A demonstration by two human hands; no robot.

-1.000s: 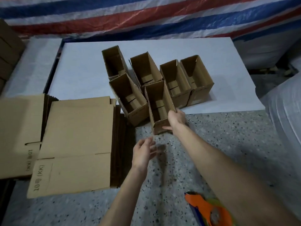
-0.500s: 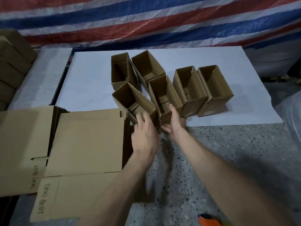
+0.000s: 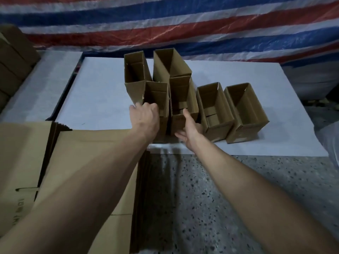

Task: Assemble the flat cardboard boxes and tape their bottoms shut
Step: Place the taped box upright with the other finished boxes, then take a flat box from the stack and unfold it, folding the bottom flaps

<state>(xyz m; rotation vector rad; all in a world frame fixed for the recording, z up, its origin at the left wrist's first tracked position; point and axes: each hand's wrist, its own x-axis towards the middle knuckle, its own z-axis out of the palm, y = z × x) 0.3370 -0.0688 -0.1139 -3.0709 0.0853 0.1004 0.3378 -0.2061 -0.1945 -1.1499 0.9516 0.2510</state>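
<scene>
Striped red, white and blue sheeting (image 3: 183, 24) is hung behind the white board (image 3: 100, 99), which is laid on a speckled stone surface (image 3: 238, 180). Six open cardboard boxes are stood on the board. A leaning box (image 3: 135, 68) and a tall box (image 3: 171, 63) are set toward the board's far edge, and two low boxes (image 3: 214, 109) are lined up toward its right side. A near-left box (image 3: 157, 96) and a middle box (image 3: 183, 96) are kept at its near edge. A stack of flat cardboard (image 3: 91, 143) is piled off the board's near-left corner.

The near-left box is gripped at its near rim by the left hand (image 3: 145, 116), with the fingers curled over the edge. The middle box is pressed on its near wall by the right hand (image 3: 190, 127), which is held flat with the fingers straight. The taped bottoms cannot be seen, and no tape is in view.

The boxes appear to be being squared into rows, so the risks lie in the pushing. If too much force is applied, the leaning box could be knocked over, since it is touched by the near-left box. The thin rim could be creased by a hard grip. Should either near box be drawn back, it could be tipped off the board's near edge.
</scene>
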